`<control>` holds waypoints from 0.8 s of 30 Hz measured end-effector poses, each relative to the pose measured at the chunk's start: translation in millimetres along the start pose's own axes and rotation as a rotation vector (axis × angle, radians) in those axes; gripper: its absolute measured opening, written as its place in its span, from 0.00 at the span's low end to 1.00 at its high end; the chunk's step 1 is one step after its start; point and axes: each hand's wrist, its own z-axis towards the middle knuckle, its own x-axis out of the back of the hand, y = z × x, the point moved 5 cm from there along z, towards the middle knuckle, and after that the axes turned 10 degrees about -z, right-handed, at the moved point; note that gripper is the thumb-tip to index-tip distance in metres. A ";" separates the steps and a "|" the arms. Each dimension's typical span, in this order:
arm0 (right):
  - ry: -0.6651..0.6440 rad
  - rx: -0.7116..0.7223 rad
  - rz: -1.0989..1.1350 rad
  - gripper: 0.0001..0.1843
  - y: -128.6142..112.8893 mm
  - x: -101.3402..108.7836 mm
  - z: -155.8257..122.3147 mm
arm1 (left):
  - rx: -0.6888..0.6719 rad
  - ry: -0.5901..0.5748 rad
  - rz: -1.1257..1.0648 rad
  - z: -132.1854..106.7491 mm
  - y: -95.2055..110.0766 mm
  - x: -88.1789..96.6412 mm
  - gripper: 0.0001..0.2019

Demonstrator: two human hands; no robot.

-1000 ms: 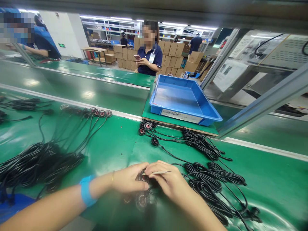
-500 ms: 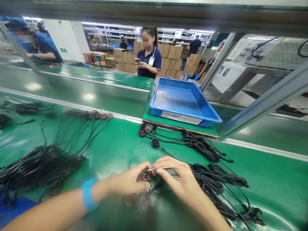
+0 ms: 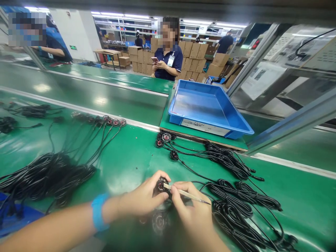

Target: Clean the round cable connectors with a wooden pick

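My left hand [image 3: 151, 196], with a blue band on its wrist, is closed around a small round black part [image 3: 161, 185] with a reddish ring in its face. Between the fingers and thumb of my right hand [image 3: 191, 203] is a thin pale stick [image 3: 183, 193] with a dark pointed rear end. Its flat front tip meets the face of the round part. Below my hands, a blurred round piece [image 3: 159, 221] shows near the bench. A similar round black part [image 3: 173, 155] on a cable lies just beyond them.
Coiled black cables [image 3: 233, 199] lie to the right, and a larger cable pile [image 3: 47, 175] to the left. A blue tray [image 3: 210, 131] stands on a raised board ahead. Metal posts [image 3: 291, 113] frame the bench. A person [image 3: 168, 64] holding a phone stands across it.
The stick has swung from nearly level to sloping down rightward, and its tip now sits on the round part's face. My right hand has turned and lowered; the whole view has shifted slightly.
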 end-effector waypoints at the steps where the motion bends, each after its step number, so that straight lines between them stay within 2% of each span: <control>1: -0.020 -0.013 0.007 0.06 0.2 -0.3 0.9 | -0.004 -0.002 0.003 0.2 1.3 -0.1 0.14; 4: -0.117 -0.105 0.070 0.09 3.8 -3.8 2.5 | 0.000 -0.003 0.026 0.8 5.3 -0.5 0.12; 9: -0.294 -0.338 0.261 0.14 16.3 -14.4 -0.4 | 0.000 -0.021 0.092 1.6 7.3 -1.7 0.12; 15: -0.364 -0.502 0.384 0.19 19.1 -20.6 -0.3 | -0.023 -0.031 0.121 2.5 8.5 -3.3 0.10; 24: -0.269 -0.313 0.152 0.16 4.4 -9.3 2.1 | -0.035 -0.014 0.046 2.8 5.8 -2.2 0.10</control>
